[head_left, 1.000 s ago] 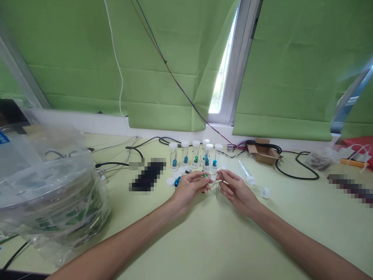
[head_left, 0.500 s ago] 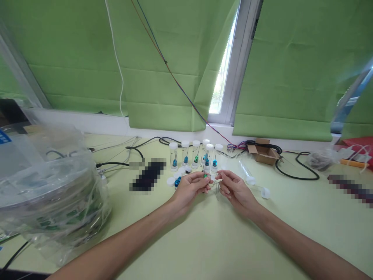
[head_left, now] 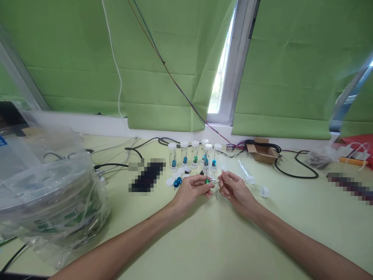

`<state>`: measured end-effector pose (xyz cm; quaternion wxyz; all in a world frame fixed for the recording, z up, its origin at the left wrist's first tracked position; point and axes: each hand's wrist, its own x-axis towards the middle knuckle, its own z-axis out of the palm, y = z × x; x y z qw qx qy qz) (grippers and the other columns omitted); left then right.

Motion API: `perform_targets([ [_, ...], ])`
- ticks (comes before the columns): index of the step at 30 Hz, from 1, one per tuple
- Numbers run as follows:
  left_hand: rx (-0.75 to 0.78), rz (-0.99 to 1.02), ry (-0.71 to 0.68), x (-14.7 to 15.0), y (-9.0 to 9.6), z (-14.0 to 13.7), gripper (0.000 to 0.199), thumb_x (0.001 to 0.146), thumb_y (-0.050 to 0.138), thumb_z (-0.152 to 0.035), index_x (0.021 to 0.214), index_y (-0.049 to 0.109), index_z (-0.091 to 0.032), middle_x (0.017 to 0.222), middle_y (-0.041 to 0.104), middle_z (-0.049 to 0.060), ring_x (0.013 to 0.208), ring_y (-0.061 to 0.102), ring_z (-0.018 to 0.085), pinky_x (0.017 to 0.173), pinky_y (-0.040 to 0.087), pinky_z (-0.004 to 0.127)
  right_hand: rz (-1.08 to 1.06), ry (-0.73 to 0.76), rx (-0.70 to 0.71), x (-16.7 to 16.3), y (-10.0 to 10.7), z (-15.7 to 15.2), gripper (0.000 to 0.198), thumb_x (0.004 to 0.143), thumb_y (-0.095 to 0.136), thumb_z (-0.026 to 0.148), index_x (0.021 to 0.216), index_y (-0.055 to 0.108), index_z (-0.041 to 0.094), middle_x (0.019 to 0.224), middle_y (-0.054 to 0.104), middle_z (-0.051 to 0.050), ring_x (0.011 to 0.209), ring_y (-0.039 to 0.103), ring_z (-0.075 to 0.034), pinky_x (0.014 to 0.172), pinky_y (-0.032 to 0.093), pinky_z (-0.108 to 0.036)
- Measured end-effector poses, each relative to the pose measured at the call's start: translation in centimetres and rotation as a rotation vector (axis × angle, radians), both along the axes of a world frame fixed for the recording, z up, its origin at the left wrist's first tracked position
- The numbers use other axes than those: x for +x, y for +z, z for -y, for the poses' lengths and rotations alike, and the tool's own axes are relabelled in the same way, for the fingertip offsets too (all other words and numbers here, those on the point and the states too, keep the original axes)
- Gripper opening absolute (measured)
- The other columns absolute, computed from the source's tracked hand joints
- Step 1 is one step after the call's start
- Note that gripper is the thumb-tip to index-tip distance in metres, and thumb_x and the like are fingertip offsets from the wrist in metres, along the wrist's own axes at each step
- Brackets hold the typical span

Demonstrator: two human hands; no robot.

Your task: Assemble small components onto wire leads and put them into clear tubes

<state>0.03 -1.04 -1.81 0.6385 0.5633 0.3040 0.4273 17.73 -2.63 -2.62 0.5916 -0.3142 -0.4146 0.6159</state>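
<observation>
My left hand (head_left: 190,190) pinches a small shiny green metal piece (head_left: 207,181) between thumb and fingers, with a thin dark rod rising from it. In my right hand (head_left: 234,190), thumb and forefinger grip a thin metal rod (head_left: 215,180) whose tip meets the green piece. Thin bent metal (head_left: 217,192) hangs below the right fingers; what it belongs to is unclear. Just beyond the hands stand several clear tubes (head_left: 172,157) with white caps, holding blue or green pieces on rods. Loose blue pieces (head_left: 177,182) and white caps (head_left: 169,182) lie beside my left hand.
Two clear tubes (head_left: 246,171) lie right of my hands. A bagged round bundle (head_left: 58,202) fills the left side. A pixelated dark object (head_left: 147,177) lies left of the tubes. Behind are a small open cardboard box (head_left: 264,153) and black cables (head_left: 297,177).
The green piece and my left hand have shifted slightly down, so the piece shows more clearly. My right hand keeps nearly the same place and grip.
</observation>
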Motion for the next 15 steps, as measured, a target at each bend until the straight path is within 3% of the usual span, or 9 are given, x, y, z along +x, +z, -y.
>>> perform_targets([
  [15,0.05,-0.04,-0.05,0.35,0.29,0.31,0.035,0.074,0.075,-0.036,0.101,0.072,-0.013,0.086,0.071,0.01,0.074,0.063,0.017,0.068,0.05,0.029,-0.041,-0.004,-0.051,-0.2,0.04,0.09,0.031,0.072,0.079,0.043,0.073,0.061,0.018,0.053,0.05,0.005,0.044,0.032,-0.004,0.042,0.026,-0.019],
])
